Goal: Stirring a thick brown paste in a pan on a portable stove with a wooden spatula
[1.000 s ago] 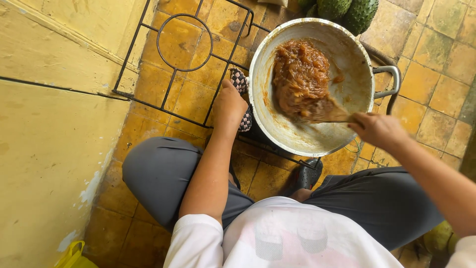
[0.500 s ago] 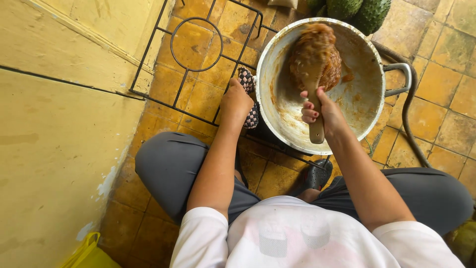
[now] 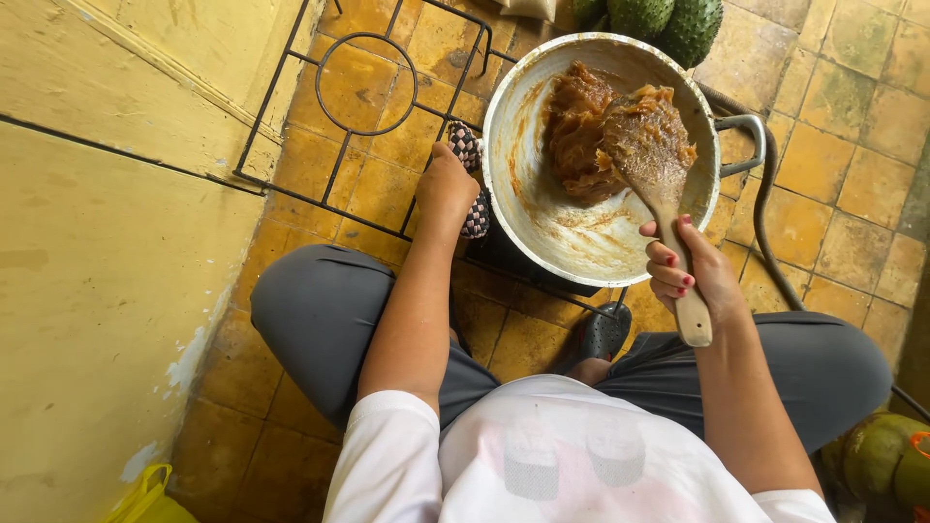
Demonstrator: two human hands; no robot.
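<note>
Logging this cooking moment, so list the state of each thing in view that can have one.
Round metal pot: uncovered, smeared inside.
Brown sticky paste: heaped at far side.
Wooden spoon: loaded with paste.
Right hand: gripping spoon handle.
Left hand: holding chequered cloth at pot's side.

pot [image 3: 542,208] on grate [image 3: 339,145] | paste [image 3: 581,126] in pot | fruits [image 3: 668,19] behind pot

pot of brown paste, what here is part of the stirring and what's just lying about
In use:
- metal pot
- brown paste
- wooden spoon, held by the right hand
- checked cloth at the pot's rim, under the left hand
- black wire stand under the pot

Lying about:
- spiky green fruits
- dark hose
- yellow bag
</note>
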